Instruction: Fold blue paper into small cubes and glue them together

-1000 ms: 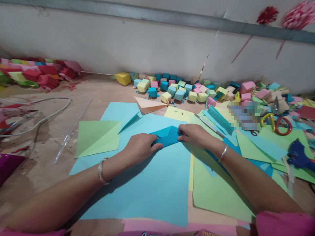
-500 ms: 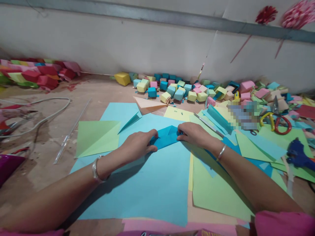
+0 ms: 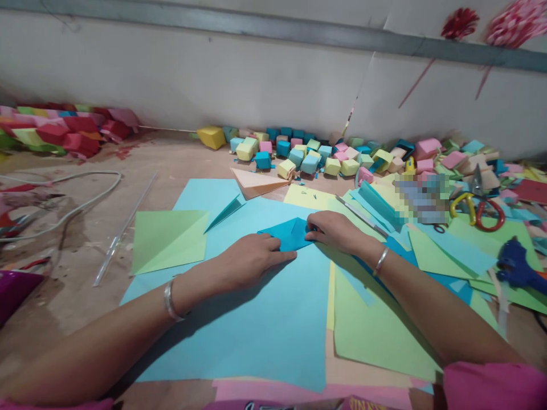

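A small folded piece of blue paper [image 3: 289, 232] lies on a large light-blue sheet [image 3: 256, 330]. My left hand [image 3: 252, 256] covers its left part, fingers bent over the top and thumb stretched along the near edge. With thumb and fingers pinched, my right hand [image 3: 331, 230] holds the right end. A creased flap rises toward the far side of the fold. Left of it stand a creased teal paper [image 3: 223, 213] and a green sheet [image 3: 170, 241] with a diagonal crease.
Several small paper cubes [image 3: 310, 162] line the wall. To the right are scissors [image 3: 477, 208], a craft knife [image 3: 361, 216], a blue glue gun [image 3: 519, 265] and scattered green sheets [image 3: 376, 336]. A clear stick [image 3: 123, 230] and a white cable [image 3: 85, 199] lie at left.
My left hand has slid right over the folded paper, and its thumb now reaches along the near edge. My right hand stays at the right end.
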{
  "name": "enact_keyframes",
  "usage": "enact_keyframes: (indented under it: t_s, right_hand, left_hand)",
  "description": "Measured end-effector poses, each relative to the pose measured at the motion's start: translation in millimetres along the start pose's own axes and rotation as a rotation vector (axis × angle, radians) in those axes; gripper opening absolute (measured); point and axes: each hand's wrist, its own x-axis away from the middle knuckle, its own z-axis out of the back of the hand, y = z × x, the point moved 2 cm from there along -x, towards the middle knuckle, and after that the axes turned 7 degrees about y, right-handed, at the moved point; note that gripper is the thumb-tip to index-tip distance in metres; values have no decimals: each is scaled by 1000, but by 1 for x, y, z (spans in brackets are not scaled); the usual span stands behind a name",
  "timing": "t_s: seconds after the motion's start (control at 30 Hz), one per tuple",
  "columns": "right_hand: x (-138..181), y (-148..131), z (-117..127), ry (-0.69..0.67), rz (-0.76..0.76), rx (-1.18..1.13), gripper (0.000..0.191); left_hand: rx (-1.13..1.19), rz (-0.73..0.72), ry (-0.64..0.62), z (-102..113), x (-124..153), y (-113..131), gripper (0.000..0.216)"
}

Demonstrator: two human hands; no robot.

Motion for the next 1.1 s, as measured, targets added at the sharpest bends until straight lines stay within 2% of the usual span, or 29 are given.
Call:
enact_keyframes:
  t_s: [0.3,0.47,0.57,0.67,0.73,0.8,0.9,1.1]
  right_hand:
    - [2,-4,-2,-2,1,71,17]
    - [2,-2,-3,5,19,74,16]
    - [2,-3,2,-10,30,121,16]
    - [6,-13,16,-11,40,265,19]
    - [16,-27,26,-24,25,385,25]
    - [31,-45,29,-87,2,446,40]
    - [54,-71,16,-234,76,401,66]
    - [67,-84,-13,-255,96,348,71]
  left_hand:
    - [-68,9,25,-2,-7,7,34]
    - [-124,43,12,-8,-6,11,37]
    - [-162,83,47,-8,-5,17,52]
    - [-188,87,73,-6,-4,23,70]
    - [-195,79,60,-4,-5,24,71]
    - [-178,70,46,-2,-6,22,69]
    - [-129,60,33,0,-7,18,68]
    - [-87,56,25,0,-7,14,66]
